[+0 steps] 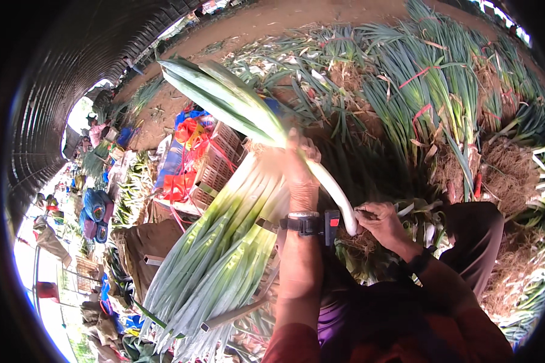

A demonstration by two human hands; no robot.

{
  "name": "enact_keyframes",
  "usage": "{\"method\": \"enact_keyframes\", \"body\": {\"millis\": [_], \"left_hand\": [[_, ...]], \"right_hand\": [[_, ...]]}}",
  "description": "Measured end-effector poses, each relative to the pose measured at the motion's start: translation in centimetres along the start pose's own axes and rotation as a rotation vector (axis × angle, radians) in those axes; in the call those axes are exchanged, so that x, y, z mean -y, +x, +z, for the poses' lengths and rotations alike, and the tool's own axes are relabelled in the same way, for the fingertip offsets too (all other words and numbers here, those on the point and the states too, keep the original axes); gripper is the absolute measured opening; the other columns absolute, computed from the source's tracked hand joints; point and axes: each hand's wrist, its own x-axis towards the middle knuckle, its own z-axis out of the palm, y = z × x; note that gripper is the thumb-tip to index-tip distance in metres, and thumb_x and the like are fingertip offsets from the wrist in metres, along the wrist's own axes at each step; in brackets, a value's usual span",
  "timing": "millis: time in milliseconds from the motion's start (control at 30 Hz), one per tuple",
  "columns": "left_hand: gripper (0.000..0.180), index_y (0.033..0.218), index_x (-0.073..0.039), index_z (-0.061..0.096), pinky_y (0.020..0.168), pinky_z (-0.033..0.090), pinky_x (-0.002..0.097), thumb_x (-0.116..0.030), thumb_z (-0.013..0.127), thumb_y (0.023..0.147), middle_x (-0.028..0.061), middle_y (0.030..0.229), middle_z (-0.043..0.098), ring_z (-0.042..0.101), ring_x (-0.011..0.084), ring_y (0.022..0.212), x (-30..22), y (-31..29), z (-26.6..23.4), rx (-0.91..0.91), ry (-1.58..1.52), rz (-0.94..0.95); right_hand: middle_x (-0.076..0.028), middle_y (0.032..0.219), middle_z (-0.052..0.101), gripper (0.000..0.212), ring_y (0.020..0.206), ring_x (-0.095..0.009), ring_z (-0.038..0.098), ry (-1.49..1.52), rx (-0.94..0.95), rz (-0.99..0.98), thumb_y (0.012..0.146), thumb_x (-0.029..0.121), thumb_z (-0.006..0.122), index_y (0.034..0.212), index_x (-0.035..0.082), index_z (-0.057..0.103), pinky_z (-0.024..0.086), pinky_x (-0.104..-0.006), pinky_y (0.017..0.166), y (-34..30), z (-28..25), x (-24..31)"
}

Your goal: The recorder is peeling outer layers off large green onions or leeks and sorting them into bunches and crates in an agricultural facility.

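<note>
ribbed dark cover [60, 91] and brown soil [272, 15]
the cover curves across the upper left of the frame, the soil runs along the top; left of centre, red-orange plastic [188, 130] lies beside a perforated crate [217, 172]; at far left, a blue bundle [94, 206] shows below a distant person in pink [95, 132].

Leek [266, 124], one: long, with a full fan of green leaves lying close together; stem white, smooth, slightly bent. Held aslant, the leaves being pointed out past the pale ends of the bundle [224, 230], the stem lowered to the bundle's right.
</note>
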Motion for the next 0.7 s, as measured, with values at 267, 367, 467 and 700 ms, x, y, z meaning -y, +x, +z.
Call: {"method": "enact_keyframes", "body": {"millis": [267,367,467,700], "left_hand": [[0.022,0.086,-0.014,0.046,0.037,0.032,0.0227,-0.024,0.066,0.086,-0.0033,0.057,0.042,0.039,0.0084,0.043,0.0,0.1,-0.3,0.038,-0.005,0.015],[0.024,0.088,-0.014,0.045,0.037,0.033,0.0224,-0.022,0.067,0.085,-0.0029,0.057,0.042,0.04,0.0085,0.042,-0.1,-0.1,0.4,-0.036,0.015,0.017],[0.025,0.091,-0.014,0.044,0.035,0.032,0.0222,-0.02,0.067,0.085,-0.0022,0.057,0.042,0.04,0.0089,0.041,0.0,0.0,0.3,-0.073,-0.005,-0.007],[0.026,0.098,-0.012,0.041,0.033,0.033,0.0226,-0.015,0.064,0.086,-0.0008,0.057,0.042,0.04,0.0099,0.039,0.2,0.6,-0.8,-0.028,-0.06,0.038]], "right_hand": [[-0.007,0.079,0.065,0.01,0.073,-0.009,0.061,-0.069,0.04,0.009,0.081,-0.003,0.061,0.089,-0.008,0.062,0.053,-0.0234,0.065,0.3,0.4,0.4],[-0.007,0.08,0.065,0.01,0.071,-0.009,0.061,-0.239,0.004,-0.08,0.082,0.0,0.063,0.09,-0.007,0.064,0.052,-0.0239,0.065,0.7,0.4,-0.3],[-0.005,0.081,0.066,0.011,0.071,-0.008,0.06,0.27,-0.063,0.14,0.084,0.004,0.065,0.092,-0.005,0.065,0.051,-0.0233,0.065,0.4,0.9,1.1],[-0.002,0.075,0.064,0.01,0.07,-0.005,0.055,0.164,-0.029,0.009,0.085,0.003,0.063,0.09,-0.005,0.066,0.047,-0.0215,0.063,0.7,0.5,-1.2]]}}
